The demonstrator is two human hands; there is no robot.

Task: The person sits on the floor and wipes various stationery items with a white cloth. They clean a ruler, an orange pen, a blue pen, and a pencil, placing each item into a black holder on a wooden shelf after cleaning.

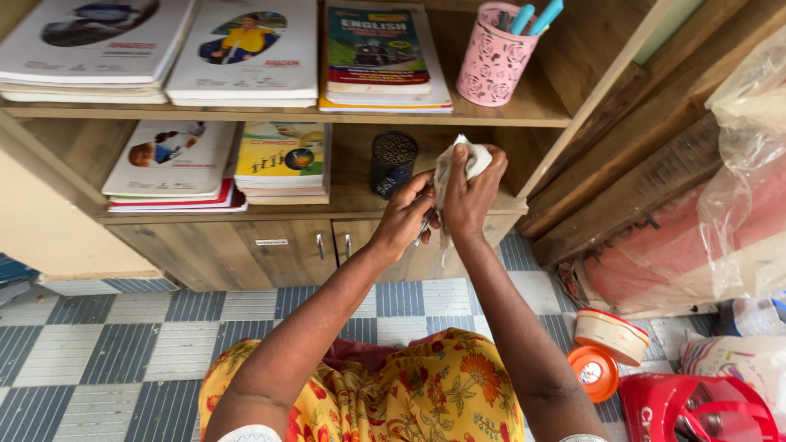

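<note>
Nearest us, our left hand pinches a slim object we cannot identify. Our right hand is closed around a white cloth, hanging lengthwise downward. Beyond stands a black mesh cup on the lower shelf.

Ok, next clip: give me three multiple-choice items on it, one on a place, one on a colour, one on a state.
1. Where does the black mesh pen holder stand?
A. lower shelf
B. top shelf
C. floor

2. What colour is the pen cup on the top shelf?
A. green
B. pink
C. black

3. What is the right hand doing?
A. resting open on the floor
B. gripping a white cloth
C. holding a book

Answers:
1 A, it stands beside the book stacks under the upper board.
2 B, its patterned wall is pink.
3 B, the fingers close around the cloth, with the left hand alongside.
</note>
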